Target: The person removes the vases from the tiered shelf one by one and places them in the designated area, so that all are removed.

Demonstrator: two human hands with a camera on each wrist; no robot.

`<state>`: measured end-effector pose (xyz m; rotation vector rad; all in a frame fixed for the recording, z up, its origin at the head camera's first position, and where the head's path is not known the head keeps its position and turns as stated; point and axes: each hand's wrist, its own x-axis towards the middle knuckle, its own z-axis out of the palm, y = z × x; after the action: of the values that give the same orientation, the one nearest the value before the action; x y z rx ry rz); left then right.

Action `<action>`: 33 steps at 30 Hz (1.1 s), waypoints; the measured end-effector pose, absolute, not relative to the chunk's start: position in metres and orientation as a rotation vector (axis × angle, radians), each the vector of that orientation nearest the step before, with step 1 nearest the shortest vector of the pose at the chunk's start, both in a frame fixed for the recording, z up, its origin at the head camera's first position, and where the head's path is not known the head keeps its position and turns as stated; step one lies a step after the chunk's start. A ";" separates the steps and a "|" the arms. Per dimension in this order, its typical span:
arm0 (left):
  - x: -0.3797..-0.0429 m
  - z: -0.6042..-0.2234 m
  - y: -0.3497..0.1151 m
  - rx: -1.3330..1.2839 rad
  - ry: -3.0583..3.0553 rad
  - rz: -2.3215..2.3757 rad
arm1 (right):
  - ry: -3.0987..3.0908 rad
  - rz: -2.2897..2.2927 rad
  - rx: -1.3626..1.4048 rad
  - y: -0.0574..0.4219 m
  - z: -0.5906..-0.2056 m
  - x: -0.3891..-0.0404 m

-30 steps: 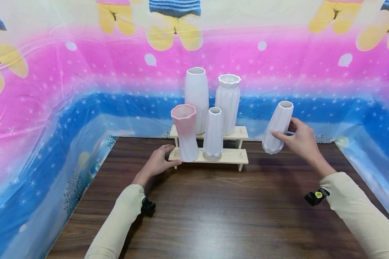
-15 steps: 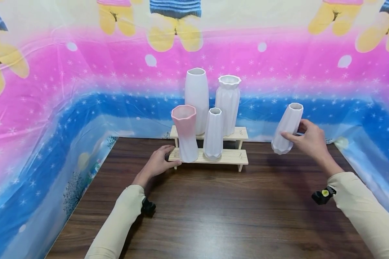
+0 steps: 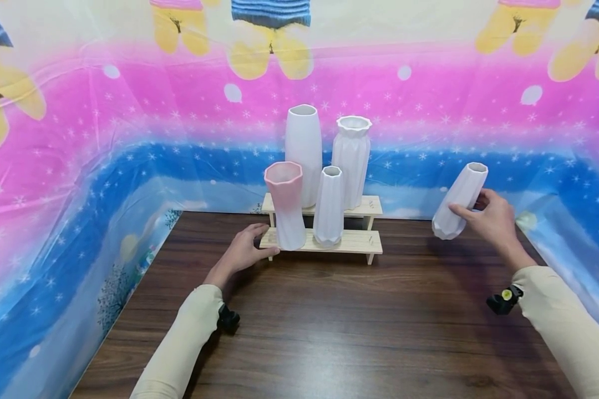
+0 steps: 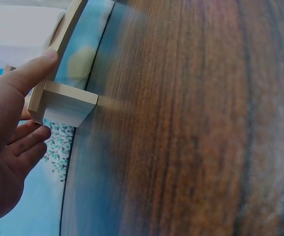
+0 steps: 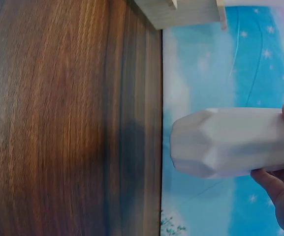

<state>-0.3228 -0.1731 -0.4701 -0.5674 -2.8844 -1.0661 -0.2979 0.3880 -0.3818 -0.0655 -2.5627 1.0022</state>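
My right hand (image 3: 494,220) grips a white faceted vase (image 3: 460,202) around its middle, thumb on the near side. The vase leans with its mouth to the right and hangs above the table, its base free in the right wrist view. My left hand (image 3: 242,247) pinches the left end of the lower board of a two-step wooden stand (image 3: 356,242), thumb on the front edge. On the lower step stand a pink-and-white twisted vase (image 3: 290,213) and a slim white vase (image 3: 329,208). Behind them, a tall smooth white vase (image 3: 303,144) and a frilled-neck white vase (image 3: 351,155) occupy the upper step.
The dark wood table (image 3: 299,332) ends at a printed cloth backdrop (image 3: 429,111) that rises behind it and along both sides. A black wrist camera (image 3: 504,299) sits below the right sleeve, another wrist camera (image 3: 228,318) by the left.
Still held in my right hand, the white faceted vase has moved to the right, away from the stand, and tilts a little more. The left hand and the stand have stayed put.
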 end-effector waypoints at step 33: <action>-0.322 -0.469 -0.172 -0.559 -2.907 -1.063 | -2.558 1.038 -0.466 0.458 -0.415 -0.309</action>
<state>-0.3223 -0.1724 -0.4686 -0.5592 -2.9069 -1.0629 -0.3085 0.4584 -0.4149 -0.4665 -2.5576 1.0380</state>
